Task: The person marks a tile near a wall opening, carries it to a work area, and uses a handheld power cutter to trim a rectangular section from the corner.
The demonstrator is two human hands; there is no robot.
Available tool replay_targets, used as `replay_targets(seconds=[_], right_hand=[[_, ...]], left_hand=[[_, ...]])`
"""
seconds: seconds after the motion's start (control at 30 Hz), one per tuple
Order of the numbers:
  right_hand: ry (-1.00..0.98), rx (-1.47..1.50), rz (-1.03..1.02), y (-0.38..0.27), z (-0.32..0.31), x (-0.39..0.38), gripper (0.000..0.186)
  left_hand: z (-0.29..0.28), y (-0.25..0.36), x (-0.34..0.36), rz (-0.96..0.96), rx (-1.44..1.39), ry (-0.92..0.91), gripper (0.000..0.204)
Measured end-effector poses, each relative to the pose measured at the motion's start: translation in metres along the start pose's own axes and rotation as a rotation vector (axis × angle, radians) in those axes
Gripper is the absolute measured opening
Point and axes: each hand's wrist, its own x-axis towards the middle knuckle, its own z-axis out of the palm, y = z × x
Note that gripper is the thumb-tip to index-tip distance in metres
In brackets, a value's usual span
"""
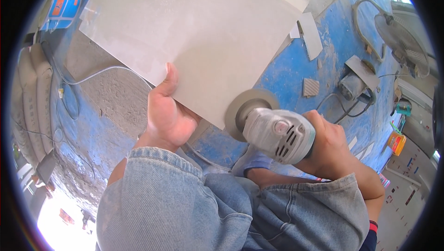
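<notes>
A large pale grey tile [194,29] spreads out in front of me, one corner pointing toward my knees. My left hand [169,112] grips its near left edge, thumb along the edge and the other fingers hidden underneath. Wrapped around the body of a dusty angle grinder [280,135] is my right hand [329,142]. The grinder's round disc [235,114] is at the tile's near right edge, beside the corner; the frame does not show clearly whether it touches. The disc looks smooth, so I cannot tell if it spins.
Tile offcuts [311,36] lie on the blue, dusty floor to the right. Beyond them are another power tool [354,84] with a cable and a fan [400,36]. Stacked sacks [34,98], a blue bucket [64,10] and a loose grey cable [99,71] are at the left.
</notes>
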Motion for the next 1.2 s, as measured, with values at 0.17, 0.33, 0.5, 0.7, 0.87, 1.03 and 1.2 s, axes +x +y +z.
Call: replay_targets(seconds=[0.17,0.33,0.5,0.7,0.87,1.03,1.2], right_hand=[[0.019,0.065,0.028,0.012,-0.012,0.010,0.054],[0.041,0.094,0.045,0.016,-0.015,0.013,0.055],[-0.022,0.071,0.039,0.011,-0.009,0.007,0.058],[0.017,0.086,0.042,0.024,-0.014,0.014,0.059],[0.066,0.152,0.071,0.035,-0.027,0.028,0.058],[0.170,0.267,0.081,0.051,-0.029,0.039,0.050],[0.138,0.316,0.091,0.052,-0.030,0.035,0.053]], left_hand=[[0.002,0.004,-0.006,0.022,0.019,-0.003,0.064],[-0.002,0.002,-0.002,-0.012,-0.015,-0.037,0.063],[-0.003,0.004,-0.001,-0.008,-0.030,-0.023,0.063],[-0.003,0.006,-0.004,0.000,-0.005,0.000,0.063],[-0.003,0.004,-0.003,0.018,0.021,0.056,0.063],[-0.005,0.001,0.000,0.022,-0.014,0.012,0.063],[-0.003,0.001,0.000,0.024,-0.007,0.040,0.063]])
